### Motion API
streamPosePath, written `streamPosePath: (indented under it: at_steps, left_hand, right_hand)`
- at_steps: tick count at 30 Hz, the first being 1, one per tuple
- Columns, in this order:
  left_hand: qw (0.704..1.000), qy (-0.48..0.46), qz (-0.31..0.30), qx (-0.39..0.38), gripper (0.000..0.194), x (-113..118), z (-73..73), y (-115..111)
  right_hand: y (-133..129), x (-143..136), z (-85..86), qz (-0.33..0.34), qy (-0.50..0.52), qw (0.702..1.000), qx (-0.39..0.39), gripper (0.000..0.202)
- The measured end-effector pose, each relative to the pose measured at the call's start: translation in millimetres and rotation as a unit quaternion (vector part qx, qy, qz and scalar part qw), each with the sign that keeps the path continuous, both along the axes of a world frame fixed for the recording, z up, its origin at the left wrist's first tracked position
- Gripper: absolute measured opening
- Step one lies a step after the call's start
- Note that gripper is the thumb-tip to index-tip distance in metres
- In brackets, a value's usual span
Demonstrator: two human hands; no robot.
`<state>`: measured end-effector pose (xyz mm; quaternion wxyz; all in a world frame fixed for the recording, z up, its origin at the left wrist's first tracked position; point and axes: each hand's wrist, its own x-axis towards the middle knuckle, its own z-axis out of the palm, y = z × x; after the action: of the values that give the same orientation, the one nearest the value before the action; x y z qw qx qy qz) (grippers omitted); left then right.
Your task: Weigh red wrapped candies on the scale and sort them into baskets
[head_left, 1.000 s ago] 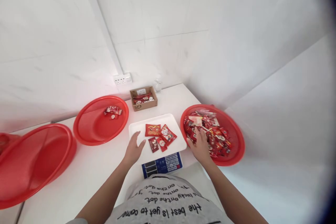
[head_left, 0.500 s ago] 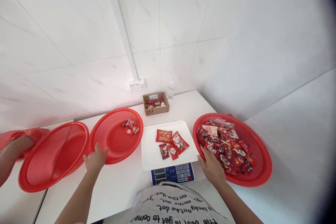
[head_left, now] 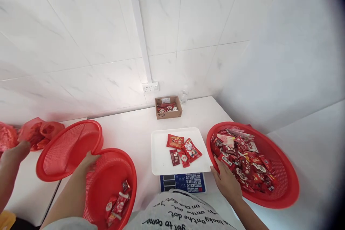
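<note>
Scale display digits unreadable

Seen from above, the person wears a light grey T-shirt printed with lines of black lettering — a thin, rounded, handwritten-style script, upside down from this view. Legible words include "the dot" and "lucky on the dot". Both forearms are bare, with no sleeve reaching them. The left hand and right hand are bare — no gloves, rings, watch or bracelets visible.
</note>
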<state>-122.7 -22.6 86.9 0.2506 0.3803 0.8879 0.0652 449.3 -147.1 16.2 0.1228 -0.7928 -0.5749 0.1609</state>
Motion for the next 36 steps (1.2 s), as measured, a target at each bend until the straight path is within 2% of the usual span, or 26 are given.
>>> streamPosePath:
  at_steps: [5, 9, 12, 17, 21, 26, 28, 30, 32, 34, 36]
  left_hand:
    - [0.993, -0.11, 0.008, -0.038, 0.077, 0.3, 2.8, -4.4]
    - [0.985, -0.168, -0.014, -0.045, 0.069, 11.9, 10.9, -5.4]
    - [0.988, -0.137, -0.048, -0.041, 0.06, 25.1, 14.1, -2.3]
    - [0.984, -0.048, -0.171, -0.012, 0.042, 36.7, 7.4, 12.1]
    - [0.986, 0.028, -0.167, 0.002, 0.036, 31.8, 0.4, 24.3]
    - [0.977, 0.127, -0.16, 0.063, 0.053, 37.9, -3.2, 23.8]
    - [0.961, 0.143, -0.213, 0.104, 0.056, 52.8, -5.9, 16.0]
    - [0.93, 0.109, -0.326, 0.128, 0.055, 73.3, -10.2, 4.0]
    - [0.892, 0.049, -0.436, 0.109, 0.053, 94.8, -15.4, -9.4]
    - [0.87, 0.024, -0.485, 0.087, 0.049, 112.9, -19.7, -19.5]
    - [0.865, 0.027, -0.494, 0.085, 0.045, 125.1, -21.4, -22.5]
  right_hand:
    - [0.3, -0.7, 1.2, -0.004, 0.0, 1.0, -0.006, 0.065]
    - [0.3, -0.7, 1.4, -0.003, 0.001, 1.0, 0.007, 0.065]
    - [-0.3, -0.5, 0.2, -0.006, 0.002, 1.0, 0.015, 0.064]
    - [-1.1, 0.6, -4.2, -0.012, 0.011, 1.0, 0.019, 0.063]
    - [-1.4, 1.3, -5.5, -0.021, 0.015, 1.0, 0.017, 0.063]
    - [-1.9, 0.9, -4.8, -0.016, 0.016, 1.0, 0.019, 0.061]
    - [-1.9, 0.5, -4.4, -0.018, 0.015, 1.0, 0.015, 0.06]
    - [-1.8, -0.2, -3.5, -0.021, 0.011, 1.0, 0.006, 0.059]
    - [-1.5, -1.1, -1.8, -0.027, 0.003, 1.0, -0.004, 0.059]
    - [-1.1, -2.1, 0.6, -0.029, -0.002, 0.999, -0.014, 0.059]
    - [-0.8, -3.1, 3.2, -0.027, -0.003, 0.999, -0.021, 0.058]
